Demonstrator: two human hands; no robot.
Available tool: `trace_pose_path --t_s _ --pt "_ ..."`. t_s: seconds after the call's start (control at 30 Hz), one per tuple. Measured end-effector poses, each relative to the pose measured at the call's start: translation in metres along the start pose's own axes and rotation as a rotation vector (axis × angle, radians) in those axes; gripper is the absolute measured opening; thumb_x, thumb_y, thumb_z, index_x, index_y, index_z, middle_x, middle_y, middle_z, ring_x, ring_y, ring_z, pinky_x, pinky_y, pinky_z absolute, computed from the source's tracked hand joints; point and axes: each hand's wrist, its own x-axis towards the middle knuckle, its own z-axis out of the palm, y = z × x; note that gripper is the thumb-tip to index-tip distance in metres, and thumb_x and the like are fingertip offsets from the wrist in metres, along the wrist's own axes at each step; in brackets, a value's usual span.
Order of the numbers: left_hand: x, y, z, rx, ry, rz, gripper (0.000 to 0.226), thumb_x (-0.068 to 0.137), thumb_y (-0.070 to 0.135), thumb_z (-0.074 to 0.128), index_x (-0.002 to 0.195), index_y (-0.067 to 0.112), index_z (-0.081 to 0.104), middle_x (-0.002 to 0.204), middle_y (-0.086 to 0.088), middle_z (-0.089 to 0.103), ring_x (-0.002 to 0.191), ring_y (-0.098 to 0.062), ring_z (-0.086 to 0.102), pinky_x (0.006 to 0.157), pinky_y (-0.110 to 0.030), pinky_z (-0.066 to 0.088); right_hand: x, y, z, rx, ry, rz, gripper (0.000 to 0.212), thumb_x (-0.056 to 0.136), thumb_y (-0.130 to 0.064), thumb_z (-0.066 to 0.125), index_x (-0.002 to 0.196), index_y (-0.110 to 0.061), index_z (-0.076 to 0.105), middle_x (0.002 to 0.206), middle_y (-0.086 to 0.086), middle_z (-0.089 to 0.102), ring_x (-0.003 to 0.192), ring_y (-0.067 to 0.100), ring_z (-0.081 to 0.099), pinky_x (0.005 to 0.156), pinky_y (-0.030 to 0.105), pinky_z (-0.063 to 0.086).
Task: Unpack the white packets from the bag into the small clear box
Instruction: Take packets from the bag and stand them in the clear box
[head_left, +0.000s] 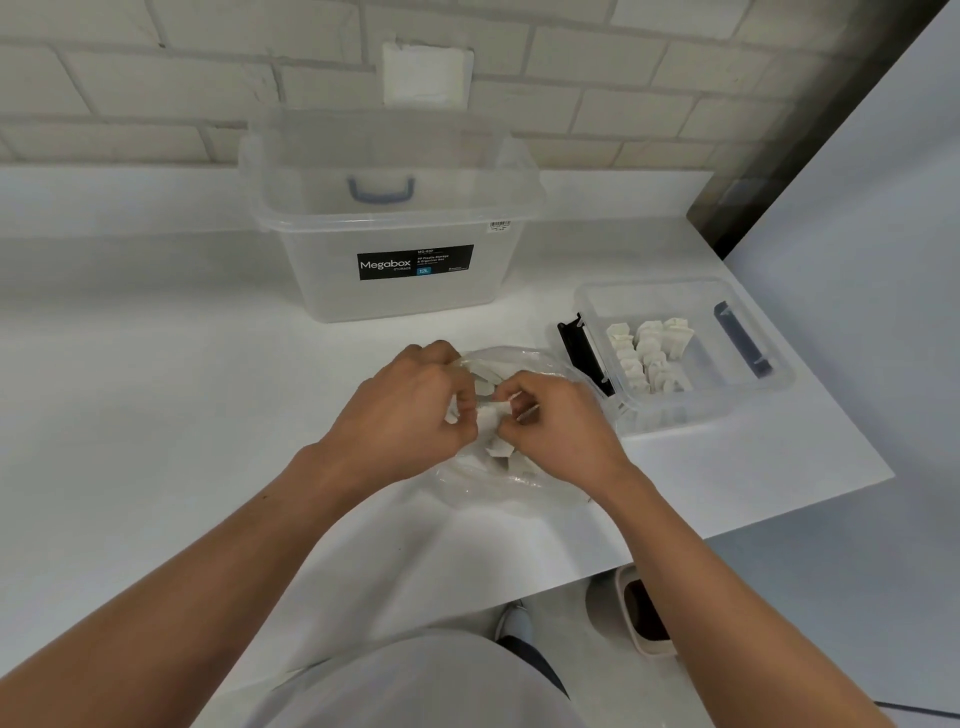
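A clear plastic bag (524, 364) lies on the white table in front of me, with white packets (498, 447) showing inside it. My left hand (415, 410) and my right hand (556, 426) meet over the bag's middle, fingers curled, both pinching white packets together with the bag's film. The small clear box (727, 400) sits just right of the bag, and several white packets (649, 358) stand in rows inside it.
A large clear Megabox storage box (395, 291) with a blue handle stands behind the bag against a brick wall. The table's right edge (810, 499) runs diagonally past the small box. A small bin (644, 618) stands on the floor below.
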Motion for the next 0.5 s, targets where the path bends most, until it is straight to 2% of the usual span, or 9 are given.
trace_pose_path --t_s 0.07,0.13,0.17,0.23,0.3,0.37,0.43,0.5 --pt "0.000 0.002 -0.005 -0.089 0.098 0.015 0.005 0.084 0.033 0.068 0.085 0.027 0.069 0.110 0.010 0.058 0.107 -0.016 0.054 0.086 -0.040 0.051 -0.006 -0.005 -0.009 0.026 -0.014 -0.042 0.048 0.079 -0.013 0.072 0.122 -0.033 0.069 0.088 -0.016 0.063 0.078 0.004 0.063 0.077 0.019 0.052" --pt "0.001 0.004 -0.011 -0.151 0.142 0.009 0.003 0.083 0.032 0.070 0.083 0.028 0.070 0.112 0.010 0.060 0.107 -0.016 0.055 0.087 -0.038 0.051 -0.012 -0.009 -0.016 0.077 0.009 -0.085 0.051 0.080 -0.009 0.069 0.125 -0.032 0.068 0.088 -0.025 0.060 0.075 -0.002 0.062 0.076 0.014 0.050" --pt "0.001 0.004 -0.013 -0.159 0.136 0.002 0.002 0.083 0.032 0.070 0.082 0.029 0.070 0.114 0.010 0.059 0.108 -0.016 0.055 0.088 -0.036 0.050 -0.014 -0.010 -0.018 0.099 0.040 -0.101 0.046 0.080 -0.007 0.068 0.119 -0.031 0.071 0.087 -0.027 0.062 0.075 -0.002 0.064 0.075 0.015 0.051" --pt "0.003 0.006 -0.016 -0.135 0.092 -0.019 0.001 0.082 0.032 0.071 0.081 0.030 0.071 0.119 0.012 0.057 0.111 -0.016 0.053 0.091 -0.034 0.047 -0.016 -0.010 -0.021 0.118 0.111 -0.115 0.027 0.081 -0.008 0.067 0.100 -0.027 0.075 0.086 -0.020 0.068 0.074 0.003 0.066 0.069 0.022 0.053" --pt "0.005 0.007 -0.015 -0.116 0.066 -0.041 0.001 0.082 0.030 0.071 0.082 0.030 0.071 0.121 0.011 0.056 0.110 -0.017 0.054 0.088 -0.029 0.042 -0.018 -0.008 -0.026 0.142 0.142 -0.074 0.015 0.083 -0.011 0.069 0.089 -0.025 0.072 0.082 -0.014 0.069 0.068 0.005 0.064 0.060 0.018 0.046" --pt "0.007 0.009 -0.014 -0.121 0.062 -0.065 0.001 0.083 0.030 0.071 0.082 0.030 0.071 0.125 0.009 0.056 0.108 -0.018 0.055 0.085 -0.026 0.039 -0.020 -0.007 -0.032 0.195 0.149 -0.020 0.012 0.082 -0.014 0.072 0.086 -0.025 0.068 0.080 -0.013 0.067 0.059 0.005 0.060 0.056 0.015 0.040" --pt "0.007 0.012 -0.016 -0.154 0.103 -0.067 0.005 0.083 0.031 0.072 0.080 0.033 0.070 0.133 0.009 0.054 0.108 -0.017 0.055 0.087 -0.026 0.040 -0.025 -0.005 -0.037 0.285 0.176 0.011 0.015 0.080 -0.012 0.072 0.084 -0.025 0.065 0.080 -0.011 0.066 0.061 0.008 0.061 0.056 0.022 0.047" --pt "0.005 0.016 -0.022 -0.203 0.194 -0.038 0.010 0.082 0.029 0.074 0.078 0.035 0.068 0.136 0.013 0.053 0.113 -0.011 0.055 0.090 -0.024 0.040 -0.028 -0.005 -0.043 0.426 0.217 0.030 0.021 0.079 -0.004 0.069 0.086 -0.024 0.065 0.082 -0.006 0.068 0.072 0.012 0.065 0.071 0.040 0.058"
